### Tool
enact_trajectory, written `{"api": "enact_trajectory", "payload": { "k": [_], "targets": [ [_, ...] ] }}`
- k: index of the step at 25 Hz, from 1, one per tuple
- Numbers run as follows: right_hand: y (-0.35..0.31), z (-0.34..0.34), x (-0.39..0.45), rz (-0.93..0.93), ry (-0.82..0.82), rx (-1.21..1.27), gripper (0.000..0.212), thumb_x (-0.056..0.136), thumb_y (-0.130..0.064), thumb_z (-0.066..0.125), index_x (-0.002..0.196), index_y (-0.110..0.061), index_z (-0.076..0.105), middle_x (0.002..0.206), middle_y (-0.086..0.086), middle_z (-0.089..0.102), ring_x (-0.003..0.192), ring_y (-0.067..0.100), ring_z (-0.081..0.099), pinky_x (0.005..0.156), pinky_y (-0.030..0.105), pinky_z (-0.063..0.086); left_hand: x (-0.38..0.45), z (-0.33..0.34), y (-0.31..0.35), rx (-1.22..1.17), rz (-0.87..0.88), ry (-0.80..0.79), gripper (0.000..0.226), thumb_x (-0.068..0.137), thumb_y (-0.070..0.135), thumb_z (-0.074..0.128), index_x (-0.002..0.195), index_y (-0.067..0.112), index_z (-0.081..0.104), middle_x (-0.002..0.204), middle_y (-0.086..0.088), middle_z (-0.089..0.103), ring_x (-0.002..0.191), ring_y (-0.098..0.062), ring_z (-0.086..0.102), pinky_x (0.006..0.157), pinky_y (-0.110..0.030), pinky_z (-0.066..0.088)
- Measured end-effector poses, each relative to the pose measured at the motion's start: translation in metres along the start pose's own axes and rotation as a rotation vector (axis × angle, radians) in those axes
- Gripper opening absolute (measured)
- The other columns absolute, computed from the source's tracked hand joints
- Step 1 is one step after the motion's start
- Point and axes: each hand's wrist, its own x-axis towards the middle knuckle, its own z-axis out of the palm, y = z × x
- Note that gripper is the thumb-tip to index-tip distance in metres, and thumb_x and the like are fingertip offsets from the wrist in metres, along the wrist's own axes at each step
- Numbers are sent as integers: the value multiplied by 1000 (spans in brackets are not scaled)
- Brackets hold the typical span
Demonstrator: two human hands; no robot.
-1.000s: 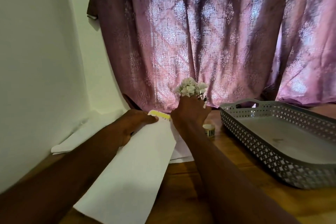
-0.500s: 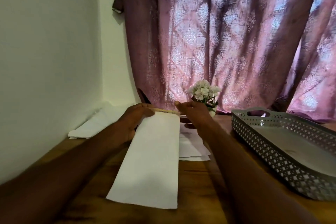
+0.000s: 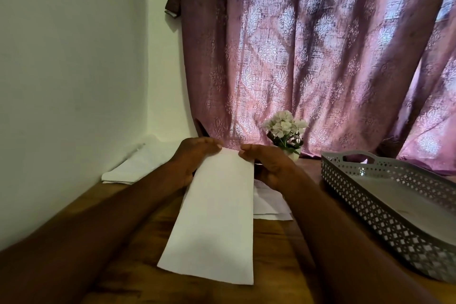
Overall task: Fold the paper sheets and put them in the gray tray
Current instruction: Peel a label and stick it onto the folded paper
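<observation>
A big pink curtain (image 3: 308, 57) hangs in front of me, with a white wall (image 3: 69, 69) on my left. Under my arms is the brown wood table (image 3: 278, 254). The gray tray (image 3: 385, 207) sits on it at my right, with little holes in its sides. The long folded paper (image 3: 217, 217) lies on the table between my arms. My left hand (image 3: 195, 155) pinches its far left corner, and my right hand (image 3: 266, 165) pinches its far right corner, fingers curled. More paper sheets (image 3: 269, 202) lie under it, beside my right arm. Another pile of paper (image 3: 133, 168) rests by the wall. A small pot of white flowers (image 3: 285, 131) stands just behind my right hand.
</observation>
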Motion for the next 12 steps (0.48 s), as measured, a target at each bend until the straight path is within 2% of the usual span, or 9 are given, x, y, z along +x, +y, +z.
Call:
{"api": "enact_trajectory", "payload": {
  "k": [3, 5, 8, 9, 12],
  "targets": [
    [1, -1, 5, -1, -23, -40, 26, 88, 6, 69, 110, -6, 72, 95, 13, 71, 84, 26, 68, 78, 38, 60, 0, -2, -1, 34, 13, 12, 33, 86, 6, 80, 118, 11, 74, 112, -14, 76, 101, -32, 74, 86, -38, 62],
    [3, 1, 6, 13, -48, -50, 23, 85, 0, 74, 106, -9, 75, 97, 13, 74, 84, 27, 70, 74, 37, 61, 1, -3, -1, 22, 10, 15, 36, 85, 4, 81, 119, 11, 73, 112, -14, 76, 100, -33, 75, 83, -37, 62],
    [7, 4, 8, -6, -101, -45, 16, 85, 4, 73, 95, -8, 76, 90, 13, 78, 73, 24, 75, 65, 34, 62, 3, -4, 2, 24, 8, 9, 32, 86, 4, 79, 116, 11, 73, 110, -13, 75, 98, -34, 74, 78, -35, 62],
    [8, 3, 9, -14, -96, -29, 17, 84, 5, 73, 97, -6, 76, 91, 14, 78, 74, 25, 76, 67, 35, 63, 4, -5, 3, 10, -6, 9, 28, 87, 3, 78, 113, 12, 73, 109, -14, 75, 96, -33, 74, 76, -34, 62],
    [8, -1, 10, 13, -108, 50, 29, 85, 5, 72, 113, 2, 71, 116, 25, 73, 102, 39, 71, 96, 51, 57, 7, -9, 7, -78, -84, -4, 23, 92, -6, 65, 109, 8, 71, 101, -14, 76, 83, -26, 74, 62, -31, 62]
  ]
}}
